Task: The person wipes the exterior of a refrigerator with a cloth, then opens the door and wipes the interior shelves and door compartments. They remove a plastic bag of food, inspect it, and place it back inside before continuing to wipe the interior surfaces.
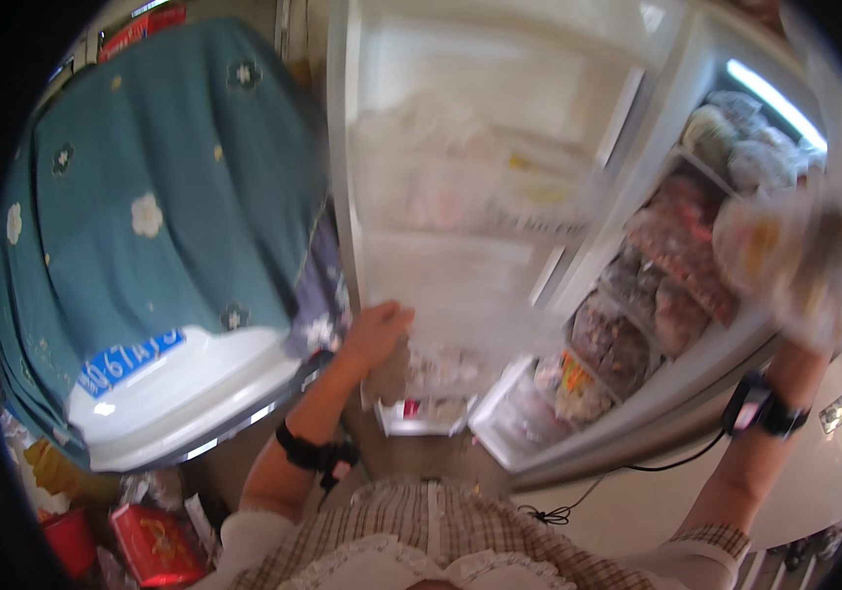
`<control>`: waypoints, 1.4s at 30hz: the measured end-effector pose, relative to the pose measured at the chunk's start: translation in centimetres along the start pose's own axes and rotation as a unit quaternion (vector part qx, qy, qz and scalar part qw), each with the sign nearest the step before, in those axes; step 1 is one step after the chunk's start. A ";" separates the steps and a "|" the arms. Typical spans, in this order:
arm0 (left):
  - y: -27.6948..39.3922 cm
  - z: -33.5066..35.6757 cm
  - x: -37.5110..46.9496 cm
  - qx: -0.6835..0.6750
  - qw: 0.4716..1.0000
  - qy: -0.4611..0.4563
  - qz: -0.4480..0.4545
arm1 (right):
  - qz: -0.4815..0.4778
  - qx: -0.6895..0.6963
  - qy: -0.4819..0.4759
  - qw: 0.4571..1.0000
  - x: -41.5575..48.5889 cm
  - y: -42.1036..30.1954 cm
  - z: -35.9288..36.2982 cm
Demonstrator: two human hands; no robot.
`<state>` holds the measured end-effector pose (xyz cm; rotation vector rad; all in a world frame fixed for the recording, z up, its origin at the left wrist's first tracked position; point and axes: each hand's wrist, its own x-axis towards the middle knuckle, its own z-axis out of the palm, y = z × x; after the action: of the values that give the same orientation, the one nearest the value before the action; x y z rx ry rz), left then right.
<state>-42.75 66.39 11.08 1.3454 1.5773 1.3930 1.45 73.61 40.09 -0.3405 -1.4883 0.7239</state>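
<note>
An upright freezer's door (457, 295) stands open in front of me, with bagged food on its inner shelves. My left hand (380, 332) is at the door's left edge, low down, its fingers bent; whether it grips the edge is not clear. At the right, my right hand (808, 339) is raised, mostly hidden behind blurred plastic bags (782, 251) with whitish and yellowish contents, which it holds. Left of those bags, the lit freezer compartment holds bags of reddish frozen food (679, 243), with pale wrapped bags (745, 147) above. A pulled-out white drawer (513, 420) is at the bottom.
On the left stands a car under a teal flowered cloth (170, 169), its white bumper (192, 398) showing. Below it are a red package (155, 542) and a red bucket (67, 542). A black cable (671, 464) runs on the right, near the pale floor (612, 531).
</note>
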 end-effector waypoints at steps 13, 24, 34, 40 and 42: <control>1.8 -2.0 -4.7 -0.189 0.975 -0.085 -0.075 | 0.505 -0.038 0.080 0.858 -26.8 19.1 3.5; 1.5 12.5 -5.2 0.118 0.936 -0.318 0.096 | 0.583 0.221 -0.004 0.782 -27.1 21.0 5.1; -0.9 17.4 -6.1 0.237 0.916 -0.311 0.087 | 0.468 0.313 -0.116 0.818 -30.4 16.5 5.9; -1.9 18.4 -7.0 0.224 0.915 -0.313 0.120 | 0.438 -0.058 -0.173 0.880 -31.4 14.7 6.1; -1.9 18.6 -7.4 0.238 0.911 -0.320 0.101 | 0.454 -0.097 -0.117 0.878 -30.9 14.5 6.1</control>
<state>-24.06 65.28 3.63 2.0405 1.3753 0.5505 -5.53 63.81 7.54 -1.1890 -1.6047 1.3930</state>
